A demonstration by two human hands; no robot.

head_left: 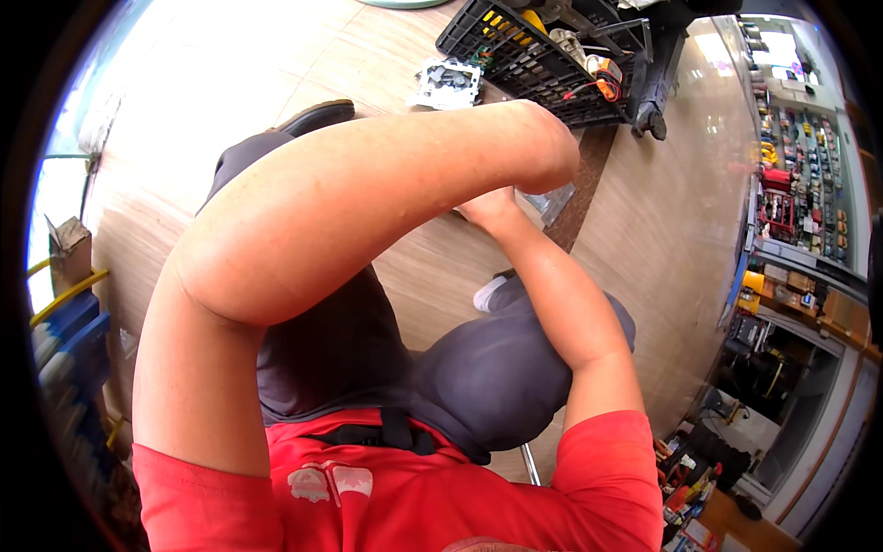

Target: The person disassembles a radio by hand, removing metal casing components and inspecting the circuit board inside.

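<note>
With left hand [554,147] and right hand [490,206] near each other at upper centre, fingers hidden, opening and grip cannot be determined; handling beside the clear plastic item [555,204] there appears under way, the next move likely requiring steady wrists

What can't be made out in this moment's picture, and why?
In the head view:
Left hand: fingers hidden behind the hand itself; any grip is unknown.
Right hand: fingers hidden by the left forearm.
Clear plastic piece: partly covered by the arms.
Pale green object: cut off by the top edge.
</note>
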